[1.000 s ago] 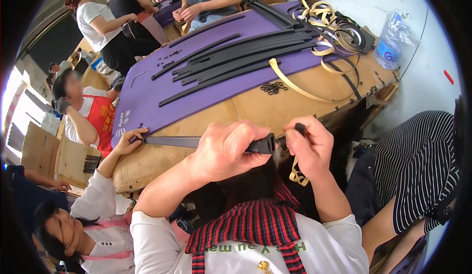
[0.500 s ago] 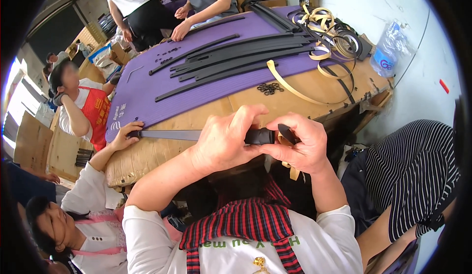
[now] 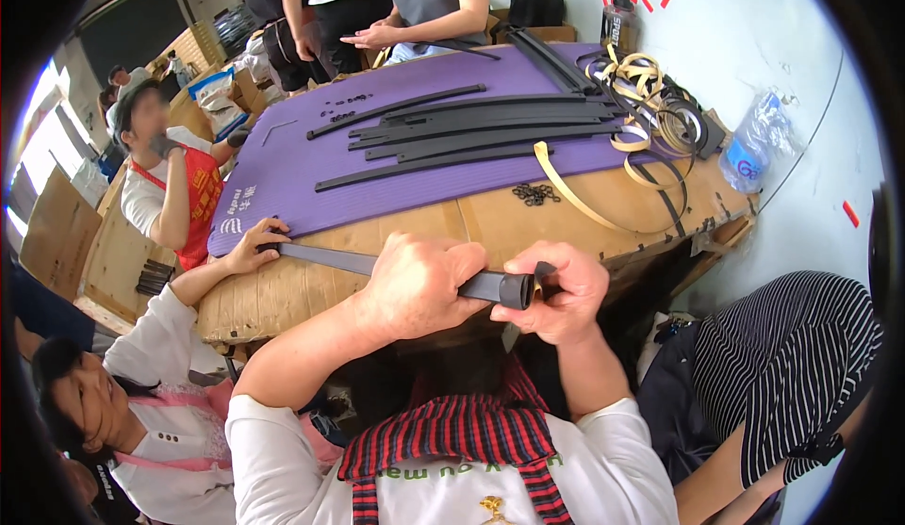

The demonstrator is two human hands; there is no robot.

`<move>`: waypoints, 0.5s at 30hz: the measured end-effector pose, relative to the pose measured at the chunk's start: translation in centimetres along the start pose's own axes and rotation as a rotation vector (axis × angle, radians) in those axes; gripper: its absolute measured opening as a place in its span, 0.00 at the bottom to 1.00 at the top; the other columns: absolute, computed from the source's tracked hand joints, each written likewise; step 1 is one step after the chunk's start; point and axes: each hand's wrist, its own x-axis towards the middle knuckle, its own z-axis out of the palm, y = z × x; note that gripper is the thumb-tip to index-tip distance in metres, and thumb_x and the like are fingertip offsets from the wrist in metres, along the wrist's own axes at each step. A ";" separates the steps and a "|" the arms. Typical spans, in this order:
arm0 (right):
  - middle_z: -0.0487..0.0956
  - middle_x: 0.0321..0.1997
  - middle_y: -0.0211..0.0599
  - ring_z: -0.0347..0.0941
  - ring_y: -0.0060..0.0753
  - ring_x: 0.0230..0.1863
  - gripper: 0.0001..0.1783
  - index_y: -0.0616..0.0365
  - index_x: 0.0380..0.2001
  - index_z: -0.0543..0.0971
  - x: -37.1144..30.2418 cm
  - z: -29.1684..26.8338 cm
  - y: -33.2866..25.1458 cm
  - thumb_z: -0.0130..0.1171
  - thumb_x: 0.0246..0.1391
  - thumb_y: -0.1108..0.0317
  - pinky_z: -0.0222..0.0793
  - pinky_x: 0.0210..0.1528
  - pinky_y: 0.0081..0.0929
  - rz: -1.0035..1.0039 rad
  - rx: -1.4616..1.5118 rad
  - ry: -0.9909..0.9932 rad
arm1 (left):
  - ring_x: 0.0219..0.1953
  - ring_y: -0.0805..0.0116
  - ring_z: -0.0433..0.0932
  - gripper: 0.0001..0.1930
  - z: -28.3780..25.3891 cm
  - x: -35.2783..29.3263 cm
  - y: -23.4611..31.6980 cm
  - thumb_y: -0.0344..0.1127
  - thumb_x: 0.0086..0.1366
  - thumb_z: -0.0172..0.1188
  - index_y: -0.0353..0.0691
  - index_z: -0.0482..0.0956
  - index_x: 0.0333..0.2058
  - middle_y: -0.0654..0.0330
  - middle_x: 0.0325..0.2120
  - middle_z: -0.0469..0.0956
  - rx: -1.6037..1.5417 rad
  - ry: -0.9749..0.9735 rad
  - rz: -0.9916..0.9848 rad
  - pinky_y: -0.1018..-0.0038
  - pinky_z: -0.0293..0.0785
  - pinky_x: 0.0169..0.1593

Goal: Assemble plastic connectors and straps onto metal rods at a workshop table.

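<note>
A long flat dark grey bar (image 3: 330, 258) runs across in front of me, at the table's near edge. My left hand (image 3: 419, 285) is closed around it, near its right end, where a black end piece (image 3: 515, 290) shows. Beside that end, my right hand (image 3: 558, 287) is closed with thumb and fingers pinching a short black strip (image 3: 543, 272) with a tan side. Whether the strip is stuck to the bar I cannot tell. At the bar's far left end rests a co-worker's hand (image 3: 250, 247).
Several black bars (image 3: 471, 125) lie on a purple mat (image 3: 283, 186) on the cardboard-covered table (image 3: 452, 219). Black rings (image 3: 535, 194) lie near its edge, tangled tan-and-black tape (image 3: 650, 101) and a plastic bottle (image 3: 745, 153) to the right. People sit or stand at left, right and behind.
My left index finger has come down onto the bar. The tan strip hanging below my right hand no longer shows. A person across the table now holds a dark flat object. The view has shifted.
</note>
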 end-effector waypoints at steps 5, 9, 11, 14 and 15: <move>0.75 0.22 0.35 0.69 0.17 0.20 0.18 0.67 0.32 0.73 0.1 1.5 0.3 0.68 0.34 0.80 0.63 0.20 0.12 -0.019 0.221 0.085 | 0.14 0.57 0.70 0.12 -0.4 -0.1 -0.2 0.31 0.37 0.65 0.40 0.70 0.19 0.58 0.11 0.68 -0.021 0.067 0.028 0.69 0.64 0.17; 0.74 0.18 0.33 0.68 0.17 0.19 0.22 0.66 0.33 0.73 0.9 -0.3 -0.3 0.70 0.31 0.79 0.62 0.20 0.12 -0.238 -0.201 -0.089 | 0.14 0.58 0.70 0.10 -0.1 -0.4 -0.1 0.31 0.37 0.65 0.40 0.71 0.18 0.59 0.12 0.70 -0.062 0.073 0.048 0.70 0.65 0.17; 0.74 0.20 0.34 0.68 0.18 0.19 0.24 0.65 0.33 0.72 0.4 -1.0 -1.2 0.72 0.28 0.76 0.61 0.20 0.12 -0.076 -0.120 -0.030 | 0.14 0.58 0.70 0.10 0.1 -0.5 -0.1 0.31 0.37 0.65 0.41 0.72 0.18 0.59 0.12 0.70 -0.059 0.075 0.049 0.70 0.65 0.18; 0.72 0.28 0.36 0.67 0.20 0.22 0.33 0.63 0.35 0.70 0.1 -1.8 -2.2 0.76 0.21 0.70 0.59 0.20 0.12 0.126 0.047 0.070 | 0.17 0.59 0.72 0.10 0.1 -0.4 0.0 0.37 0.41 0.63 0.42 0.70 0.18 0.61 0.13 0.70 0.005 0.086 0.013 0.66 0.66 0.18; 0.72 0.28 0.36 0.67 0.20 0.22 0.33 0.63 0.35 0.70 0.2 -1.8 -2.4 0.76 0.21 0.70 0.59 0.20 0.12 0.131 0.042 0.074 | 0.17 0.59 0.72 0.10 0.2 -0.5 0.0 0.37 0.41 0.63 0.42 0.70 0.18 0.61 0.13 0.70 -0.002 0.084 0.013 0.66 0.66 0.18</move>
